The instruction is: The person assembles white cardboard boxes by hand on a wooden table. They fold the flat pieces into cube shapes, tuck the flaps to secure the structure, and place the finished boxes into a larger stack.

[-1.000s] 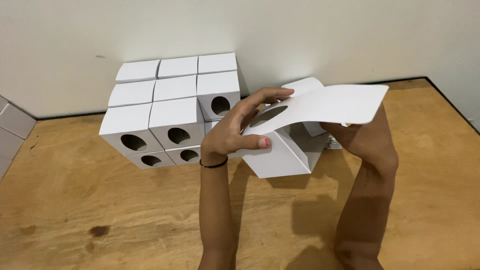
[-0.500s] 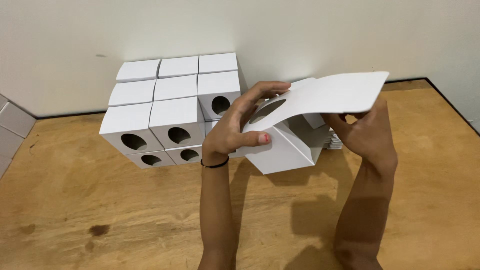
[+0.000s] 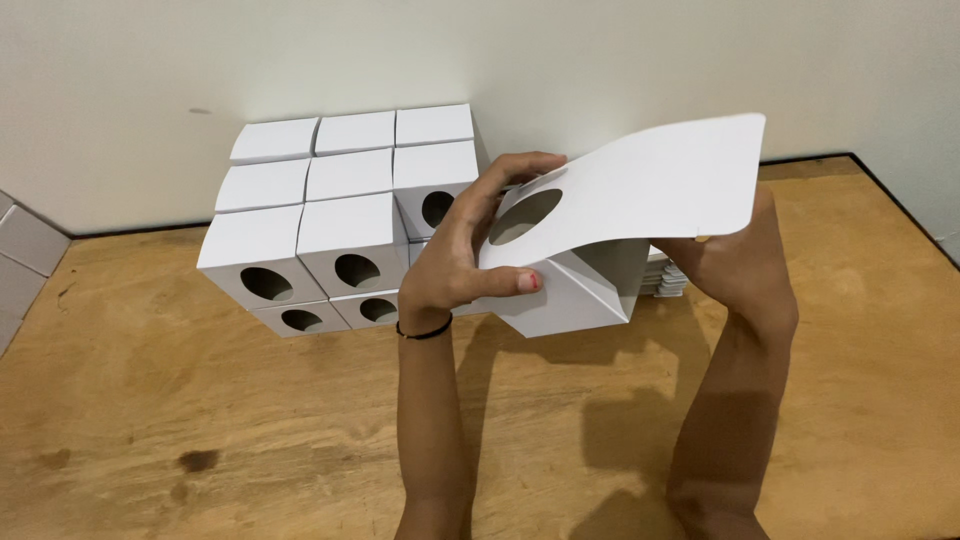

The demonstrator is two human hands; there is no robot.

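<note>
two of your hands hold one half-folded white box (image 3: 575, 285) above the wooden table (image 3: 150, 420): your left hand (image 3: 465, 255) pinches its near left corner, your right hand (image 3: 735, 265) grips the right side under the long flap (image 3: 650, 180) stretching sideways.

Wooden table (image 3: 200, 440): stacked white boxes (image 3: 340, 225) upper left; flat card pile (image 3: 668, 275) centre right, partly hidden.
</note>
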